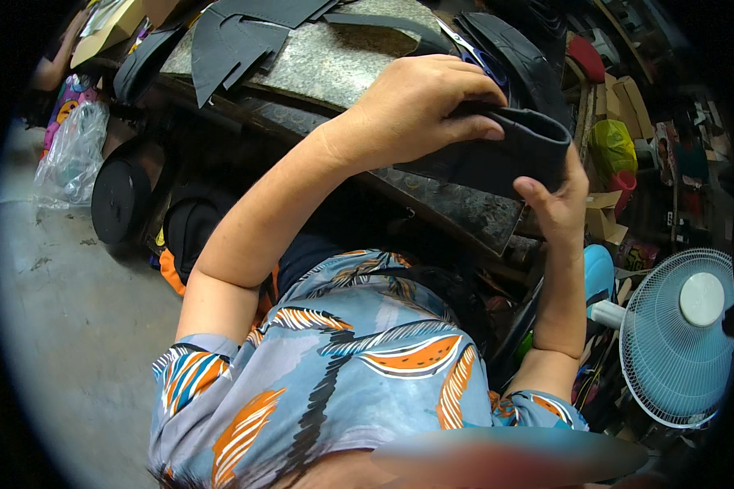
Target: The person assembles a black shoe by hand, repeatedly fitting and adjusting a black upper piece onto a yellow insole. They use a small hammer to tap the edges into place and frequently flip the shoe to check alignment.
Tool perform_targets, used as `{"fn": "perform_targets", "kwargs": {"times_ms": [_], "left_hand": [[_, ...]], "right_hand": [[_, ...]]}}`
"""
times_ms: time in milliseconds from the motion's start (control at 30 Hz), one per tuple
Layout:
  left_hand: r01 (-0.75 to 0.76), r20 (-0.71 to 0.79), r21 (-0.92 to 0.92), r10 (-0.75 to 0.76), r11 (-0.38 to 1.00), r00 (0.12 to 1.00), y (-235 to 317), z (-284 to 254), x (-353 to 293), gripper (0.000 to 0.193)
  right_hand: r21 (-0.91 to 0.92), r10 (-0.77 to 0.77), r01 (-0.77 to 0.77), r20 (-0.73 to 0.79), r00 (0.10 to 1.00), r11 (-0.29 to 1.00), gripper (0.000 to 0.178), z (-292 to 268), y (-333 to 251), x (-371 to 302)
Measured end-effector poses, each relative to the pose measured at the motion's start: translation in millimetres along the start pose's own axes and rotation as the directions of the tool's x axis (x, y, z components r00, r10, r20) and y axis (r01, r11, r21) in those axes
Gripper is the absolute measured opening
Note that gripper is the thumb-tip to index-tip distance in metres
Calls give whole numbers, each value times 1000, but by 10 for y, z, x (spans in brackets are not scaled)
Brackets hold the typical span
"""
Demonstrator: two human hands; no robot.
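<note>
Between my hands is a curved black leather-like piece [497,163], bent over so its upper edge forms a loop. My left hand [424,102] is closed on its left part, with the thumb on the near side and the fingers behind. At the right end, my right hand [561,204] grips the bend, its thumb in front and its other fingers mostly hidden behind the piece. Just beyond my left fingers lie scissors [485,63] with dark blue handles. Flat black cut pieces [240,45] rest on the speckled stone slab [322,69] at the far left.
A white and blue fan [677,334] stands close on the right. Dark folded material [518,61] lies beyond my hands. A yellow bag [613,147] and cardboard boxes [628,106] are at the far right. Left are a clear plastic bag [77,155] and a black roll [121,200].
</note>
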State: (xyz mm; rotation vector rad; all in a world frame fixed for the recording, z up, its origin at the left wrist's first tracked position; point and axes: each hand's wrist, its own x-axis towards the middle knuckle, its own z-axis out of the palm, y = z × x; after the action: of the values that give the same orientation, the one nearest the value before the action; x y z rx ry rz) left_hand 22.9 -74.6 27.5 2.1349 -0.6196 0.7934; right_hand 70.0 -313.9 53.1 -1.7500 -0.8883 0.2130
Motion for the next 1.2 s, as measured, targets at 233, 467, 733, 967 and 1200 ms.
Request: {"fn": "perform_targets", "kwargs": {"times_ms": [233,467,733,967,1200], "left_hand": [[-1,-32,46,3,999,999,73,22,-14,28],[6,7,73,-6,997,1000,118,-25,-33,26],[-85,-20,157,89,984,996,126,-23,-41,21],[-130,-64,174,143,976,988,156,-41,-91,20],[-150,-65,120,159,981,985,151,-85,-151,21]], "right_hand": [[-232,-61,54,-26,998,971,28,-47,-137,85],[-49,-28,28,0,1000,998,22,-3,-58,114],[-152,52,-43,60,997,987,32,-25,-161,126],[-392,71,6,183,981,920,38,-35,-284,202],[-198,-24,55,156,988,979,23,-15,-168,138]]}}
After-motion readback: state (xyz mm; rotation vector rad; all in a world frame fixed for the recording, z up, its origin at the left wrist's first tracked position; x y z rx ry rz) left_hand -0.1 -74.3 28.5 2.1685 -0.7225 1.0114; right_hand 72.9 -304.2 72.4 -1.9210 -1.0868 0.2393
